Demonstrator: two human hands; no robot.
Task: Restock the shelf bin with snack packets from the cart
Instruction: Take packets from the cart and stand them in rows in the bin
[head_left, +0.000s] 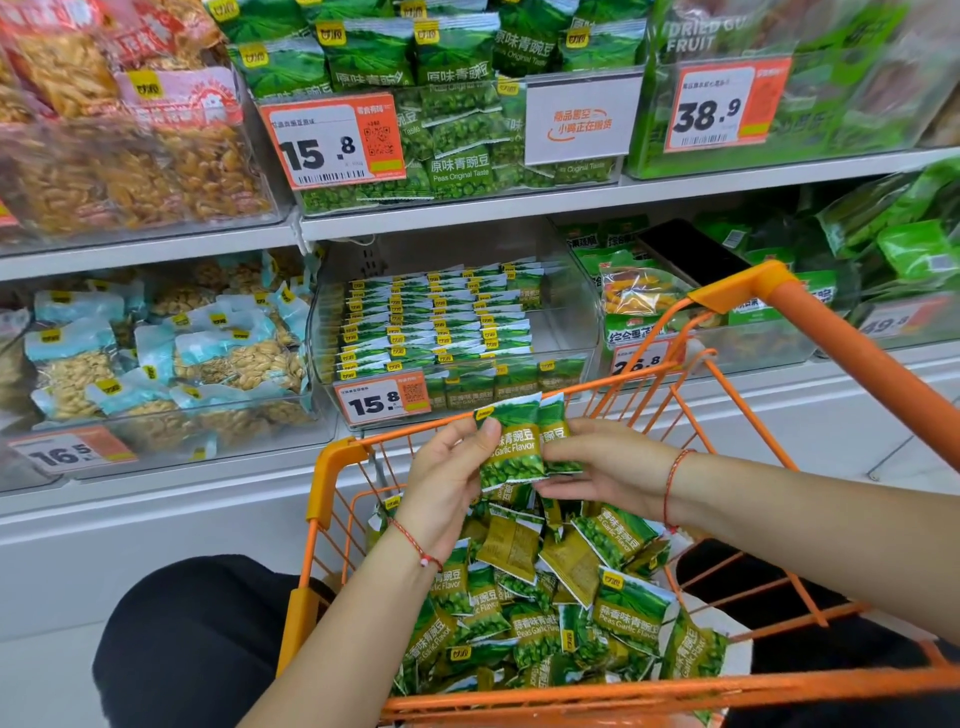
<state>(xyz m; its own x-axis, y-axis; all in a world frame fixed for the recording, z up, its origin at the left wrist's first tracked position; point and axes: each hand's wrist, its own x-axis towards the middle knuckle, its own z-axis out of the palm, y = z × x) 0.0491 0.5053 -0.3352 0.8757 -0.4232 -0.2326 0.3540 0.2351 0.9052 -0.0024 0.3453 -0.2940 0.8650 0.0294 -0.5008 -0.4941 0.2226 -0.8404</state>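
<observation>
While both hands meet above the orange cart (332, 467), a small stack of green garlic-pea packets (524, 441) sits upright between them, just in front of the cart's far rim. The left hand (447, 478) pinches the stack's left edge with thumb on the front; the right hand (608, 467) curls its fingers around the right side and bottom. Below them, loose packets (582, 597) of the same kind fill the cart. Beyond the rim, the clear shelf bin (576, 291) holds tidy rows of packets behind a 15.8 price tag (382, 400).
</observation>
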